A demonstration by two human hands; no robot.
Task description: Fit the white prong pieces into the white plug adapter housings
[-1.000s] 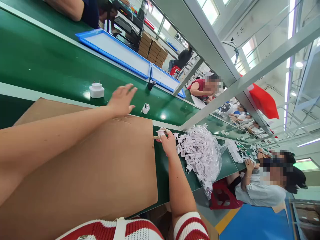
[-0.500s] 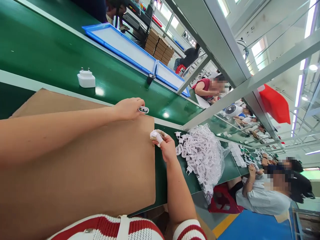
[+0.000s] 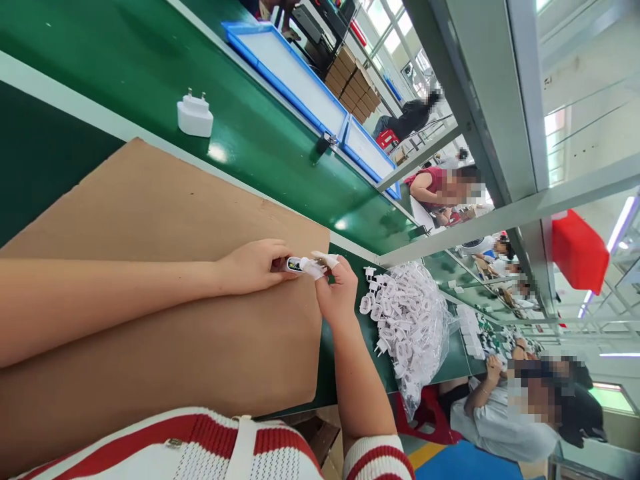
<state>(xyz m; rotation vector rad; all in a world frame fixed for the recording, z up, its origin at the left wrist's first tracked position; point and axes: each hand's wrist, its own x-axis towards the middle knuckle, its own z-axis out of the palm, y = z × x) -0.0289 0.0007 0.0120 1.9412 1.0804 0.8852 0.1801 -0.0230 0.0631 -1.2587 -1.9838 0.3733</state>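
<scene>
Near the far right corner of the cardboard (image 3: 200,200), the left hand (image 3: 256,267) curls round a white case (image 3: 297,265); the right hand (image 3: 338,291) bends its fingers against it, grip unclear. A crooked push could crush the case's insides.

I identify two blue-framed panels (image 3: 301,75) set end to end along the far edge of the green worktop (image 3: 270,153), with a small black object (image 3: 325,142) beside their junction. Stacked cartons (image 3: 351,81) stand beyond. A grey metal beam (image 3: 500,87) crosses overhead; a red object (image 3: 580,250) is located beside it. At lower right I register a co-worker in a grey shirt (image 3: 493,417), a red stool (image 3: 434,408) and blue flooring (image 3: 460,467).
</scene>
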